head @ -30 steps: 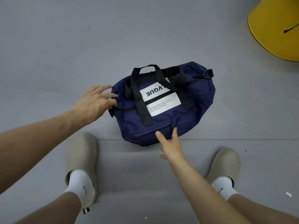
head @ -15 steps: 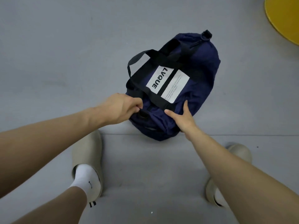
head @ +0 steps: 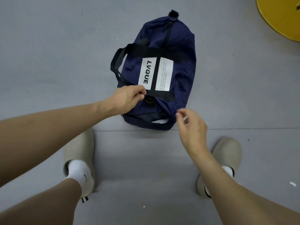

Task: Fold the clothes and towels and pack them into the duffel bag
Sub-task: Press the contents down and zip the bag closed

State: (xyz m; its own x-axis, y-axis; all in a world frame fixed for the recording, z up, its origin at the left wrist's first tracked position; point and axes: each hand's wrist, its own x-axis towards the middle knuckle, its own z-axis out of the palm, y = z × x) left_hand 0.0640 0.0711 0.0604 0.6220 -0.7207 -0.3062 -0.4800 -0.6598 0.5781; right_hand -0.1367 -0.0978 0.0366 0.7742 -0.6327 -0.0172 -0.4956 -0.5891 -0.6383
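Observation:
A navy duffel bag [head: 181, 51] with black straps and a white "LVQUE" label lies on the grey floor, lengthwise away from me. Its near end faces my feet. My left hand [head: 128, 98] pinches the bag at its near end, right beside a black ring buckle [head: 149, 100]. My right hand [head: 191, 127] hovers just off the bag's near right corner, fingers loosely curled and holding nothing; it is blurred. No clothes or towels are in view.
My two feet in beige clogs [head: 79, 153] [head: 225, 153] and white socks stand on either side, just short of the bag. A yellow round object [head: 282, 17] sits at the top right. A floor seam [head: 243, 128] runs across under the bag's near end.
The bag has swung round from lying across to pointing away from me. My left hand went from touching its end to pinching it. My right hand has come off the bag.

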